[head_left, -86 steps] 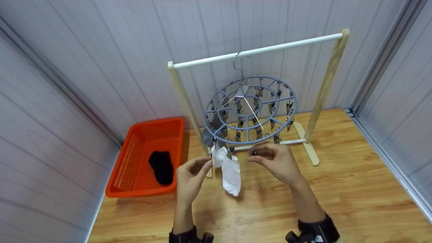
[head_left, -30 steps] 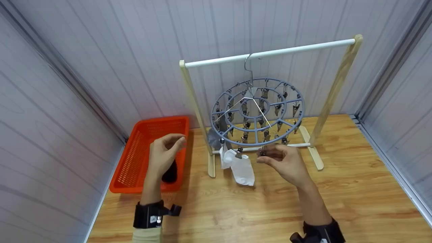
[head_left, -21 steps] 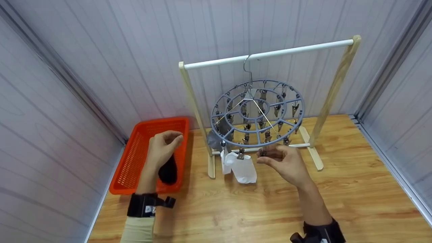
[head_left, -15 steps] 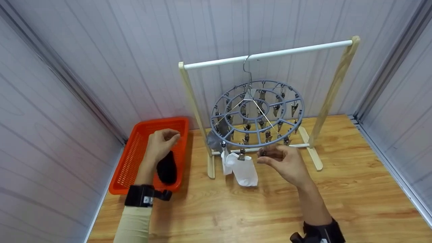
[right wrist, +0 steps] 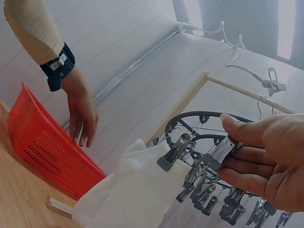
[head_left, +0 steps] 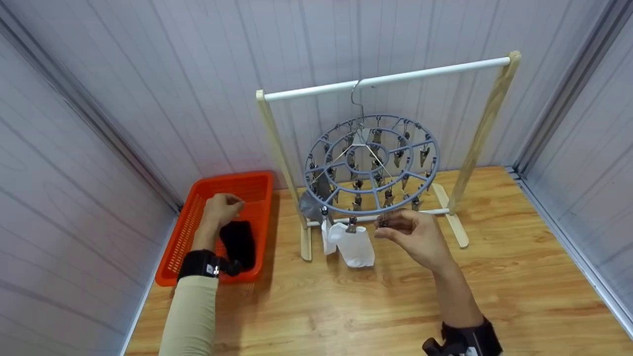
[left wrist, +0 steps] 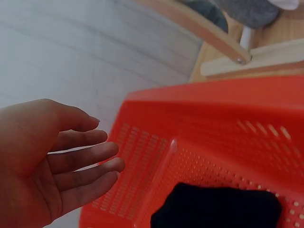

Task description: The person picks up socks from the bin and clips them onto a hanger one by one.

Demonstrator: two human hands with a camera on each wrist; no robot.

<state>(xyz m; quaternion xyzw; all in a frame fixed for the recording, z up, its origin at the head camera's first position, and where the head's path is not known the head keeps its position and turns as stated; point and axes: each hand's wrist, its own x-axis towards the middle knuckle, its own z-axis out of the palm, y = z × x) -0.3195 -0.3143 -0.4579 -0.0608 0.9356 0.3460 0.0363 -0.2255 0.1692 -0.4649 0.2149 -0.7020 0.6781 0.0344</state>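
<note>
My left hand [head_left: 221, 211] is over the orange basket [head_left: 269, 217], its fingers relaxed and holding nothing in the left wrist view. Below it in the basket lies a black sock [head_left: 238, 244]. With thumb and fingers, my right hand [right wrist: 266, 156] pinches a metal clip [right wrist: 222, 153] at the front rim of the round grey drying hanger [head_left: 368, 190]. Beside that clip, a white sock [head_left: 357, 249] hangs from another clip [right wrist: 175, 151]. A second white piece [head_left: 326, 240] and a grey sock [head_left: 310, 205] hang at the hanger's left side.
The hanger hooks over the white bar [head_left: 410, 75] of a wooden rack [head_left: 482, 133]. Several more clips dangle from its rings. The rack's foot [head_left: 306, 243] stands just right of the basket on the wood-look floor [head_left: 395, 311]. Pale panel walls [head_left: 198, 74] enclose the space.
My left hand has left the white sock and moved left and down into the space over the basket. The right hand keeps its pinch on the clip. The hanger has turned slightly.
</note>
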